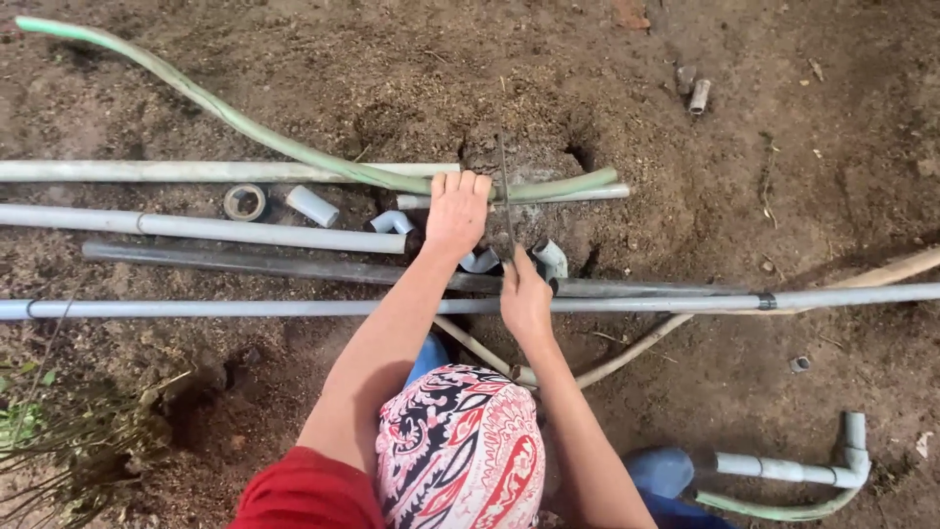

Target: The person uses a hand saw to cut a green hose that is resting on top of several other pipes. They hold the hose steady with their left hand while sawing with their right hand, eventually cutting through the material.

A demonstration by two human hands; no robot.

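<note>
Pressing down from above, the left hand (457, 211) is laid flat with fingers together over the pale green flexible hose (294, 147) and the short grey plastic pipe (568, 195) just beyond the fingertips, apparently so that the pieces are kept from shifting on the loose brown soil (764, 118). A thin dark saw blade (505, 191) is gripped in the closed right hand (526, 299), set upright across the pipe to the right of the left hand. Grey elbow fittings (548, 257) are seen between the hands. Long grey pipes (245, 308) are laid left to right nearer the body, and a grey ring coupling (245, 202) is left farther left.
</note>
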